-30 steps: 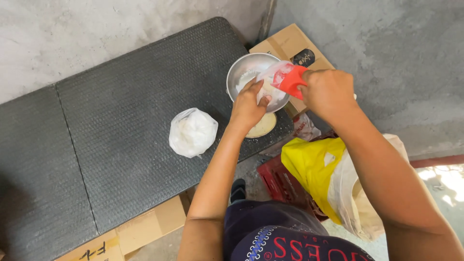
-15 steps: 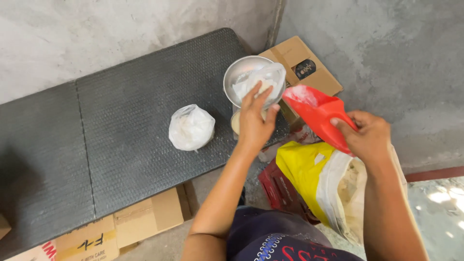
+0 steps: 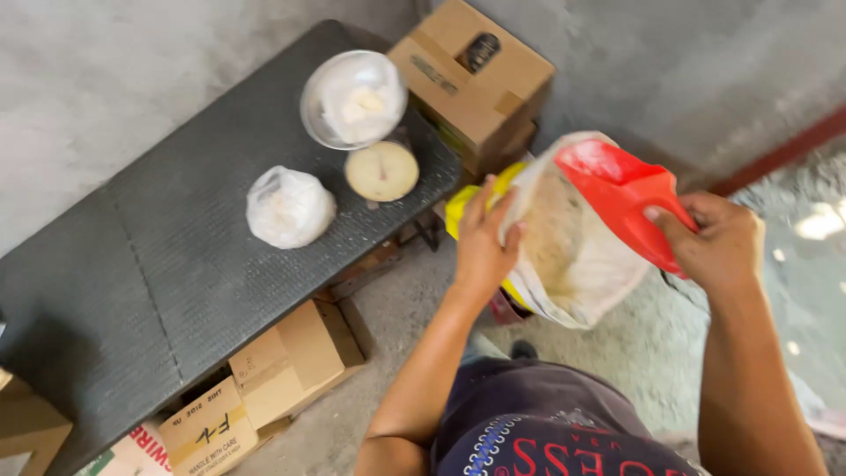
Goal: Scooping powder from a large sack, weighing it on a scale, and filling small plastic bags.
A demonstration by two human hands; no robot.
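Red scoop (image 3: 621, 198), yellow-lined white sack (image 3: 564, 256)

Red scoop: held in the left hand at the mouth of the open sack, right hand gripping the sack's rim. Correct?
Not quite, the hands are swapped. The head view shows the red scoop in the right hand at the mouth of the open sack, while the left hand grips the sack's rim.

Soft, even daylight fills the scene, with bright glare on the floor (image 3: 815, 220) at the right edge. Shadows are faint. Slight motion blur softens the red scoop (image 3: 621, 198) and the cardboard boxes' edges.
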